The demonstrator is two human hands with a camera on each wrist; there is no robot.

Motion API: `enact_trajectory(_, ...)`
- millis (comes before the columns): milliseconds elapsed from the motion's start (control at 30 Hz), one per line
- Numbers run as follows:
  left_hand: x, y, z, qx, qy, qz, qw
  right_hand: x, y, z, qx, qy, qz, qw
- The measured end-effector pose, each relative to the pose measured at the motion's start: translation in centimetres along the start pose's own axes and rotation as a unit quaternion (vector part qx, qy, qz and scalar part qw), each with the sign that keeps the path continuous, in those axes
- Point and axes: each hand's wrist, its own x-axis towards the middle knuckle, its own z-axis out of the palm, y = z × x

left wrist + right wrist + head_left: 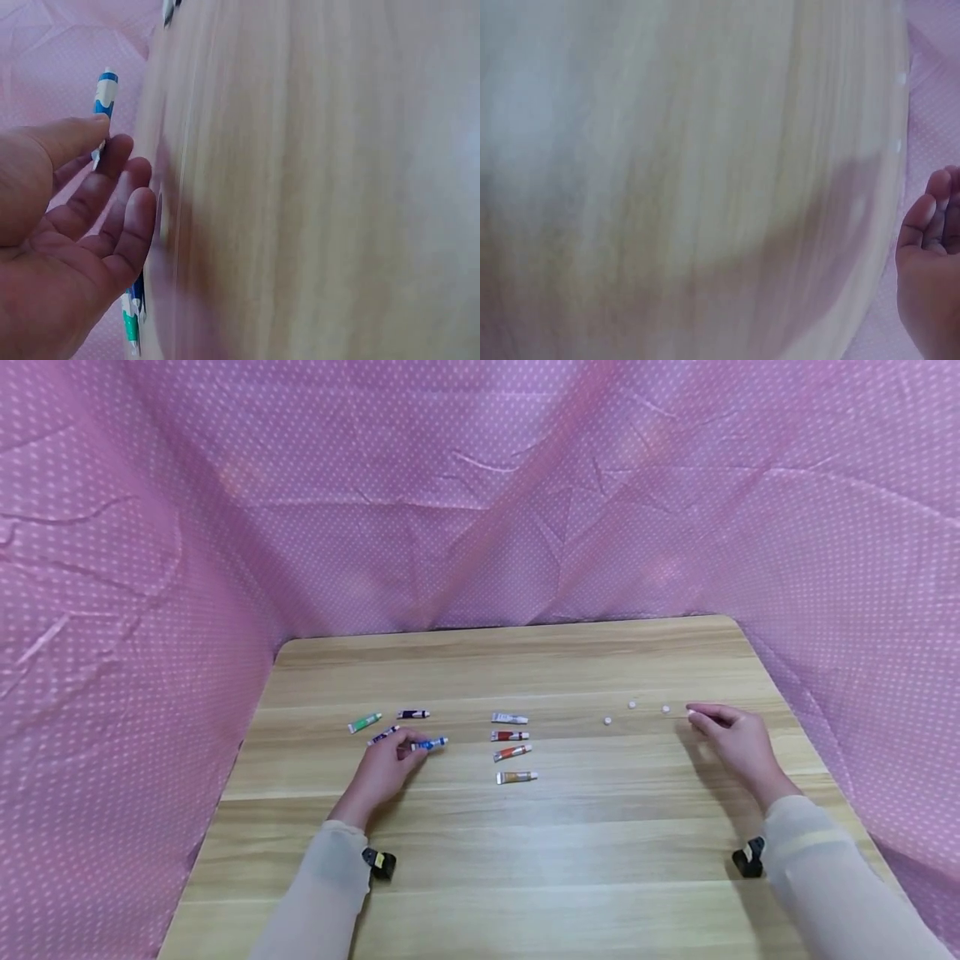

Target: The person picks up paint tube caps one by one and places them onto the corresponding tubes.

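My left hand (387, 766) pinches a blue paint tube (430, 744) between thumb and forefinger. In the left wrist view the blue tube (105, 97) points upward, its narrow white tip away from the palm, and the other fingers are loosely bent. Right beside this hand lie a dark blue paint tube (386, 734), a green one (365, 722) and a blackish one (413, 714). Over at the right, my right hand (738, 747) pinches a small white cap (691, 715) at its fingertips. In the right wrist view only part of the right hand (930, 262) shows; the cap is hidden there.
Mid-table, a column of paint tubes runs from silver-white (510, 718) through dark red (510, 736) and orange-red (512, 752) to ochre (517, 777). Three white caps (632, 704) lie left of the right hand. Pink dotted cloth (495, 527) surrounds the wooden table (585, 860).
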Motion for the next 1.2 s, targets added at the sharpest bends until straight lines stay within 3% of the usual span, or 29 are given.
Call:
enact_trajectory(200, -1.1, 0.7, 0.4, -0.041, 0.012, -0.001, 0.9991, -0.6, -1.3, 0.5, 0.090, -0.014, -0.019, 0.996)
enact_trajectory(533, -2.3, 1.7, 1.0, -0.079, 0.058, 0.002, 0.9952, -1.4, -4.2, 1.8, 0.082, -0.027, -0.034, 0.996)
enact_trajectory(700, -3.1, 3.1, 0.9, -0.071, 0.061, -0.005, 0.9956, -2.0, -6.1, 2.7, 0.081, -0.031, -0.047, 0.995)
enact_trajectory(967, -4.4, 6.2, 1.0, -0.055, 0.063, 0.024, 0.9963, -3.2, -9.2, 4.2, 0.116, -0.042, -0.060, 0.991)
enact_trajectory(1200, -4.8, 7.6, 0.7, -0.048, 0.061, 0.044, 0.9960, -4.6, -10.9, 5.6, 0.128, -0.056, -0.069, 0.988)
